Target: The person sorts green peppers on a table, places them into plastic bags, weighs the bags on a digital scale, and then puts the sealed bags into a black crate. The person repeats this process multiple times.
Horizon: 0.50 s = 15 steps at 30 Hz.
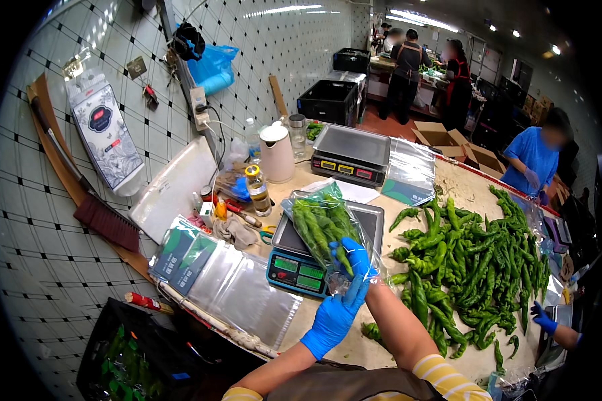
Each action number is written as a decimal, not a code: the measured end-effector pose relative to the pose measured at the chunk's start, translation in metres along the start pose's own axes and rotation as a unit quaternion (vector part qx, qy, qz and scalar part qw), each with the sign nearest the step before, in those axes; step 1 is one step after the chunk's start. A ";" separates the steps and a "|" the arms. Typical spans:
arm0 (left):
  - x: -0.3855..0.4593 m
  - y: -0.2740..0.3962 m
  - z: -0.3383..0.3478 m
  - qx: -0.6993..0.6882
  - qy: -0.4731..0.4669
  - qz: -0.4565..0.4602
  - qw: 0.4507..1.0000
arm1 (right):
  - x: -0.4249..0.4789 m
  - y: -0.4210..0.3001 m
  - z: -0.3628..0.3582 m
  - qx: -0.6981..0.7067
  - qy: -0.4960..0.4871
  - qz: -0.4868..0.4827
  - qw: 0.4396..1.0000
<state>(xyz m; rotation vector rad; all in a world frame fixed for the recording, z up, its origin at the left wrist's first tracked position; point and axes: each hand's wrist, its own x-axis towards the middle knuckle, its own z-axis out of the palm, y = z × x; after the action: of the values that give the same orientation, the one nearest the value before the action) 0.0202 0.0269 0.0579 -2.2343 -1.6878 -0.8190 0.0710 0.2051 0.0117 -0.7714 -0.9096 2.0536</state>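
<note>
A clear plastic bag of long green peppers (318, 220) lies tilted over the pan of a blue digital scale (296, 273), its open end towards me. My right hand (356, 258), in a blue glove, grips the peppers at the bag's near end, with clear film around the wrist. Just below it, my left hand (334, 318), also gloved in blue, reaches up with extended fingers against the bag's loose film. Whether those fingers pinch the film is hidden. Flat empty bags (246, 285) lie left of the scale.
A big heap of loose green peppers (461, 260) covers the table's right side. Behind stand a second scale (351, 153), a kettle (276, 153) and a glass bottle (258, 190). At right are a co-worker's gloved hand (544, 318) and a person in blue (532, 155).
</note>
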 end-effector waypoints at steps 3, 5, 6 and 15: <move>-0.005 -0.002 -0.006 -0.014 -0.023 -0.021 0.999 | -0.003 0.012 -0.018 -0.063 -0.012 -0.060 0.996; -0.012 -0.004 -0.003 -0.001 -0.039 -0.011 0.999 | -0.017 0.012 -0.021 -0.101 -0.020 -0.091 0.990; -0.012 -0.001 -0.002 -0.018 -0.026 -0.009 0.999 | -0.011 0.016 -0.028 -0.215 -0.009 -0.159 0.964; 0.007 0.008 -0.016 0.028 -0.056 0.036 0.997 | 0.025 -0.014 0.023 -0.672 0.101 -0.341 0.650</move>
<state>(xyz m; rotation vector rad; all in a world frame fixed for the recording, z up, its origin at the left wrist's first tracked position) 0.0245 0.0222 0.0762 -2.3282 -1.6442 -0.6330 0.0455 0.2238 0.0306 -1.0533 -2.1618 0.3237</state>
